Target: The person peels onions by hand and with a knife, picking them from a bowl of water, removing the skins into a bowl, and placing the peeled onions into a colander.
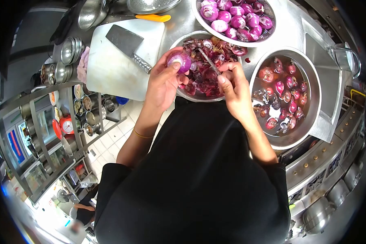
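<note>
My left hand (pixel 162 83) is closed around a purple onion (pixel 181 61), its skin shiny and partly white. In my right hand (pixel 236 91) is a small knife (pixel 208 59), its blade pointing up and left, apart from the onion. Both hands are over a metal bowl (pixel 179 44) filled with dark red onion skins (pixel 209 77). Beyond it, a colander (pixel 275 30) holds several peeled purple onions (pixel 236 20). To the right, a large metal basin (pixel 316 95) holds unpeeled onions (pixel 292 106) in brownish water.
A white cutting board (pixel 105 77) lies on the left, with a cleaver (pixel 126 40) on it. Behind the board is a yellow handle (pixel 153 18). A steel sink (pixel 319 53) adjoins the basin. Shelves with containers (pixel 87 103) stand lower left, and another person (pixel 83 207) is in the background.
</note>
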The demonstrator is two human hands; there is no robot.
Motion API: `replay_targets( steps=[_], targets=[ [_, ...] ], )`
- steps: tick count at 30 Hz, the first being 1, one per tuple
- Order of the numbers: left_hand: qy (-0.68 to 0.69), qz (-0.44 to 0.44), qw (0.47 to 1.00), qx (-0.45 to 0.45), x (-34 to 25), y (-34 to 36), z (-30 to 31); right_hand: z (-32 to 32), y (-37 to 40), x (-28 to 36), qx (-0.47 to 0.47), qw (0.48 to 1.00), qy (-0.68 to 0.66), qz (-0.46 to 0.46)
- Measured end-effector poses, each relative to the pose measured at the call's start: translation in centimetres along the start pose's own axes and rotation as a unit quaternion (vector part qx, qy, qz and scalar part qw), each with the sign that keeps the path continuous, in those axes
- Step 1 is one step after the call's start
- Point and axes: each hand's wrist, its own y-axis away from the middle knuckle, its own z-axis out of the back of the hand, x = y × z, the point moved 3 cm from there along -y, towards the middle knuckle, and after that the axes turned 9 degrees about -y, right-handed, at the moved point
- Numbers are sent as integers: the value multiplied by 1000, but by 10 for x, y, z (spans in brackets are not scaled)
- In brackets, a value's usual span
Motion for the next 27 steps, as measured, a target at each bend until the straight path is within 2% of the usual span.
replay_targets(
  steps=[3, 6, 16, 18, 27],
  targets=[
    [6, 17, 1000, 0, 0, 2, -6, -13, 5, 18, 17, 987, 111, 116],
    [20, 18, 1000, 0, 0, 4, -12, -18, 3, 19, 39, 970, 182, 158],
    [10, 14, 1000, 5, 1, 8, -13, -14, 2, 27, 62, 973, 198, 103],
    [13, 12, 1000, 5, 1, 8, -12, -16, 4, 25, 66, 969, 190, 144],
    [27, 23, 999, 29, 2, 8, -13, -21, 6, 31, 59, 968, 161, 182]
  ],
)
